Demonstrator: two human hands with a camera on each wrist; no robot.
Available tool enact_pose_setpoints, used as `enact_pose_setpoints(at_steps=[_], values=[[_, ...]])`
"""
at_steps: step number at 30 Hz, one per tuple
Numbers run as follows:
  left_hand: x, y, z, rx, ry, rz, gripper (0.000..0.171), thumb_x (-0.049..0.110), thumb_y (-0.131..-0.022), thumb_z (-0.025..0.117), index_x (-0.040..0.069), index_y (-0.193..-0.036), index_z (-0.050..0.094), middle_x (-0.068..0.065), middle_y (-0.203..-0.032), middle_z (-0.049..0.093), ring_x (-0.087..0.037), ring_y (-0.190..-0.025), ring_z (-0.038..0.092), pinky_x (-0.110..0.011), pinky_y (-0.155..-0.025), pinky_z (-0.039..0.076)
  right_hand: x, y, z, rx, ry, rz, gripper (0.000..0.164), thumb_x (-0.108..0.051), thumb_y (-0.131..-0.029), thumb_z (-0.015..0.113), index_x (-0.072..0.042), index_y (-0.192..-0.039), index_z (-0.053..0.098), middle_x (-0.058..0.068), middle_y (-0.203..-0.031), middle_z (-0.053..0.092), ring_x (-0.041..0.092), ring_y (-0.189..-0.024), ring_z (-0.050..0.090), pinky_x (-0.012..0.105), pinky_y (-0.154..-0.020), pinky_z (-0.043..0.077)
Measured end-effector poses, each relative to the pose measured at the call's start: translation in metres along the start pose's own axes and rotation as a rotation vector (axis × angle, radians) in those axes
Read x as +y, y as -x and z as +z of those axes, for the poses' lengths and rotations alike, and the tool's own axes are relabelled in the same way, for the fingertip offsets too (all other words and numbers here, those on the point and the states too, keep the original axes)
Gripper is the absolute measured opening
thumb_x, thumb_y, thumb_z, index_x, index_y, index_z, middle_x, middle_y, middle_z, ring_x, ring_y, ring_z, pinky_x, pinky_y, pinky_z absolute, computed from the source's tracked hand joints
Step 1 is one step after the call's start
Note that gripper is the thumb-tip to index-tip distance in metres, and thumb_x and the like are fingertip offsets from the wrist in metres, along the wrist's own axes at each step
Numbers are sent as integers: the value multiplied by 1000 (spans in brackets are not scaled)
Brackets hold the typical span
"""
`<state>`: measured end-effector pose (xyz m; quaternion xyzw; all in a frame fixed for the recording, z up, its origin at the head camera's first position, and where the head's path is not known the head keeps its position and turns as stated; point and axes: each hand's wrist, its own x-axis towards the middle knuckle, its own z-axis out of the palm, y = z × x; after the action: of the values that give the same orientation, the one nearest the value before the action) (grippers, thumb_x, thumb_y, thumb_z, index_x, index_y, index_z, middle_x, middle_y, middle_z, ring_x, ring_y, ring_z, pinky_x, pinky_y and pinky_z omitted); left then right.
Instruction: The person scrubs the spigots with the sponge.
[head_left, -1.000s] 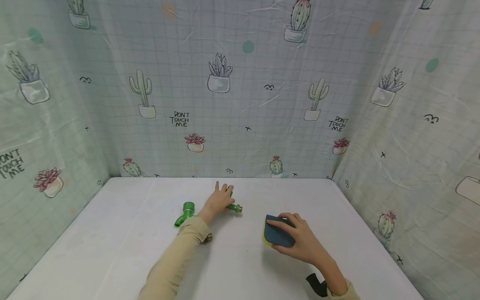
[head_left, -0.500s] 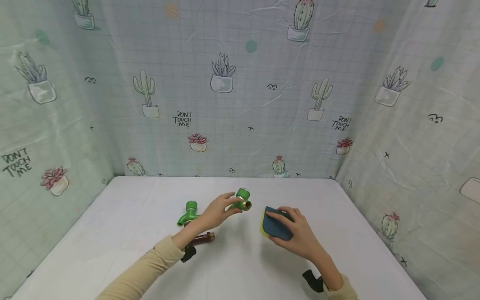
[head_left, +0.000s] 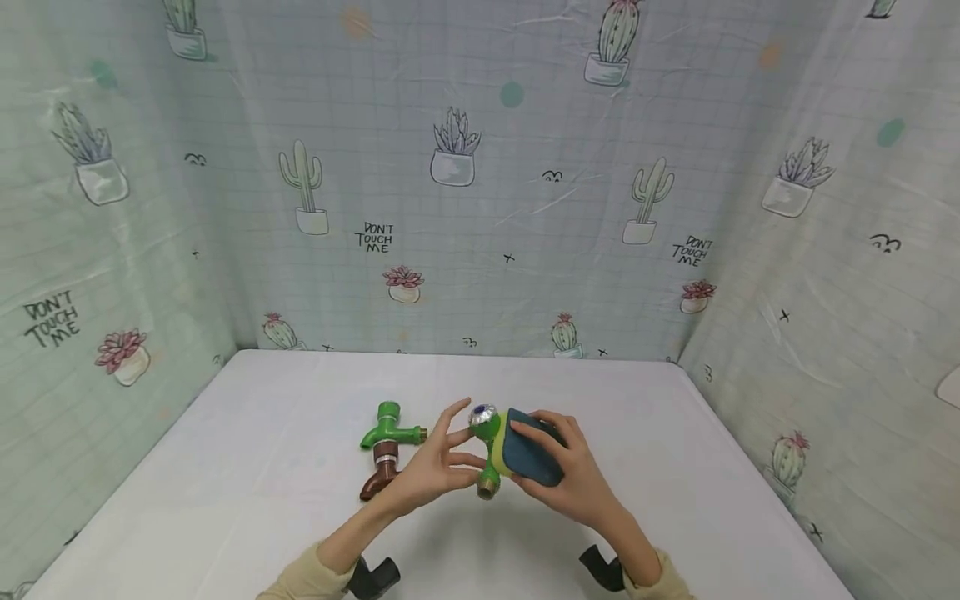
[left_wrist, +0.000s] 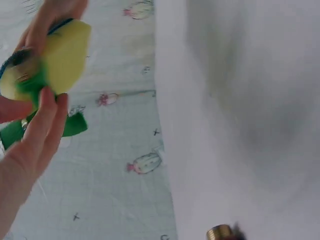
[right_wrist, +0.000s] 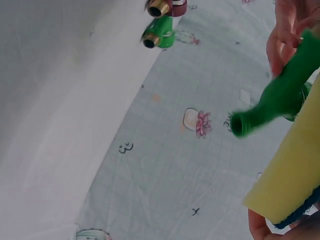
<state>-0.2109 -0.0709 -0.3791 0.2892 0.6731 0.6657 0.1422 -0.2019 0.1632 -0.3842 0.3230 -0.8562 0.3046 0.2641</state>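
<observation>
Over the middle of the table in the head view, my left hand (head_left: 435, 467) pinches a green tap (head_left: 486, 454) between thumb and fingers. A silver end with a blue centre tops the tap, and its brass threaded end points down toward me. My right hand (head_left: 573, 479) grips a sponge (head_left: 531, 452) from the right, blue scouring side outward. The sponge's yellow side meets the tap in the head view. In the right wrist view the tap's spout (right_wrist: 242, 122) sticks out beside the yellow foam (right_wrist: 282, 175). The left wrist view blurs the tap's near end.
On the white table (head_left: 300, 408), a second green tap (head_left: 388, 430) lies left of my hands, with a brown tap (head_left: 384, 468) just nearer. A black curved piece (head_left: 378, 577) sits partly behind my left sleeve; another black piece (head_left: 602, 568) lies by my right wrist. Patterned curtain (head_left: 487, 250) surrounds the table.
My left hand has lifted the green tap from the back of the table, brought it nearer and turned it against the sponge. The right hand with the sponge has shifted slightly left.
</observation>
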Motion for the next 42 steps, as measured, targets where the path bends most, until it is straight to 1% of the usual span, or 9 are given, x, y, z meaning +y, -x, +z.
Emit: enact_pose_setpoints(at_steps=[3,6,11,17,23,28,33,37,42], values=[[1,7,-1,-48,148,-41,74,4,-87,52,11,-144,4,-26,-145,14,-30,-109,55,-38,-88,50,-3,1,2,-8,-1,-26,66,-30,-67,77,-28,-127,48,3,-127,43,15,-112,36,38,-76,51],[2,9,3,36,214,-85,60,14,-92,48,3,-141,15,-27,-142,23,-25,-105,59,-40,-86,50,-6,3,6,-14,17,-50,62,-37,-71,73,-30,-127,48,1,-127,43,13,-111,36,41,-78,49],[-2,11,16,239,161,-154,53,26,-91,51,1,-133,30,-27,-127,41,-25,-93,64,-39,-78,54,-13,6,12,-8,124,-127,59,-50,-74,65,-30,-127,48,2,-127,43,15,-108,38,43,-76,46],[-6,13,21,345,130,-195,56,35,-88,53,-4,-125,38,-23,-111,56,-21,-79,67,-36,-70,56,-21,8,19,5,249,-196,62,-54,-72,65,-29,-126,50,6,-124,47,16,-105,42,38,-74,46],[-10,13,19,338,153,-206,59,36,-89,52,-5,-128,37,-27,-116,54,-24,-79,68,-37,-68,56,-13,7,18,5,263,-181,57,-50,-75,63,-27,-126,50,8,-122,48,18,-102,44,37,-72,49],[-13,12,14,301,158,-210,62,37,-89,50,-4,-132,32,-31,-122,48,-28,-82,67,-38,-67,56,10,4,12,25,290,-113,62,-39,-66,77,-27,-123,54,11,-120,50,22,-101,46,41,-72,49],[-15,10,10,308,166,-252,66,39,-90,48,-5,-135,26,-33,-128,42,-30,-86,66,-38,-69,56,19,2,7,14,192,-62,63,-28,-64,79,-30,-121,53,8,-124,48,21,-108,43,42,-76,49],[-14,7,8,333,179,-263,67,40,-91,47,-5,-135,25,-33,-128,41,-35,-95,62,-41,-71,55,5,2,9,-43,87,-198,57,-34,-71,74,-30,-123,51,5,-131,44,21,-115,38,44,-83,45],[-9,-1,5,335,155,-258,70,41,-90,48,-7,-135,25,-33,-128,40,-34,-97,61,-42,-71,55,-4,0,15,-118,128,-346,51,-39,-76,68,-33,-124,50,5,-132,43,21,-117,37,44,-88,41]])
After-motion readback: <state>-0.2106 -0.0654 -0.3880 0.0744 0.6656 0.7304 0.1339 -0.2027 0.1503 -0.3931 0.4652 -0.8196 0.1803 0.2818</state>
